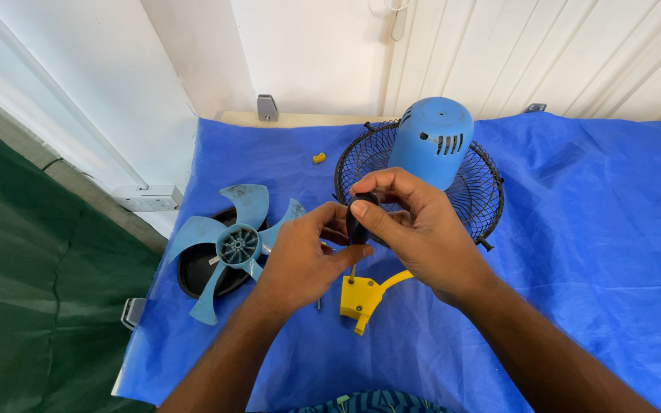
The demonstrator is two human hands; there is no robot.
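Gripping: right hand (415, 229) and left hand (300, 260) clasp black-handled screwdriver (359, 218).
Bracket: small yellow plastic bracket (361, 297), probably light, stiff; hold its body, mid-bench.

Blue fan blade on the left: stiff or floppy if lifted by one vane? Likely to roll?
The fan blade looks like thin moulded plastic, so probably light and slightly flexible at the vane tips. It lies across a black round part, so it may rock when pushed; rolling seems unlikely.

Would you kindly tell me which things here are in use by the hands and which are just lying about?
In use:
- black-handled screwdriver, held by the right hand and left hand
- yellow bracket under its tip

Lying about:
- blue fan blade on a black round cover
- wire guard with blue motor housing
- small yellow piece
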